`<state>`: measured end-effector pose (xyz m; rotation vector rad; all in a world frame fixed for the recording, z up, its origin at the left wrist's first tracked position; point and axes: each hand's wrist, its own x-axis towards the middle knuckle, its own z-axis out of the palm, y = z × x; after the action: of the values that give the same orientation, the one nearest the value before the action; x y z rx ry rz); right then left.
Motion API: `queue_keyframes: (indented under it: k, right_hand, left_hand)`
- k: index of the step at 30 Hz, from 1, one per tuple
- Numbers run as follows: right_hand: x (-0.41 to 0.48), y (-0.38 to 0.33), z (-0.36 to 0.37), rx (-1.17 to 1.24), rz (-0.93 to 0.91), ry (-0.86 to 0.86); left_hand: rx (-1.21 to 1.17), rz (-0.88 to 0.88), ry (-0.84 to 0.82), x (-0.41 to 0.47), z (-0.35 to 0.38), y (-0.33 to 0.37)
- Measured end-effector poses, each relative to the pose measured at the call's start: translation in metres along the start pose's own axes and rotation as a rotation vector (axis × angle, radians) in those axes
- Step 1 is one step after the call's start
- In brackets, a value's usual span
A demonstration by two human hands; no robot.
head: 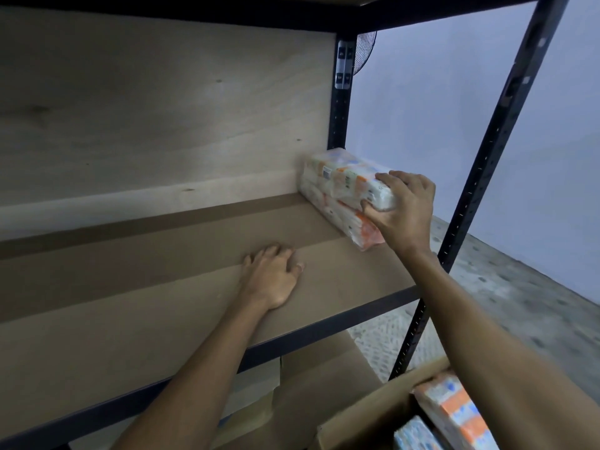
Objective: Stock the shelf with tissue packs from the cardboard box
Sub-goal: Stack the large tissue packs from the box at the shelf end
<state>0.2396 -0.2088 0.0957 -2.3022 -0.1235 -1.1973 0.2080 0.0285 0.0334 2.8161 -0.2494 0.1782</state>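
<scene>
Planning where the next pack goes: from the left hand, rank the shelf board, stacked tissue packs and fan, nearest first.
1. shelf board, under the left hand.
2. stacked tissue packs, right back corner.
3. fan, behind the rear post, upper right.

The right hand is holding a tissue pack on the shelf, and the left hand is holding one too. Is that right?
Not quite. The left hand holds nothing; it rests on the shelf. The right hand does hold a tissue pack on the shelf, as the head view shows.
</scene>
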Motion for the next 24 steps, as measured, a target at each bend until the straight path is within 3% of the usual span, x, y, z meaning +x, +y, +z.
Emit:
queue_keyframes:
  k: [24]
  right_hand:
    - [0.018,0.015,0.047,-0.019,0.03,-0.137]
  left_hand:
    - [0.01,-0.017,0.032,0.004,0.007,-0.001]
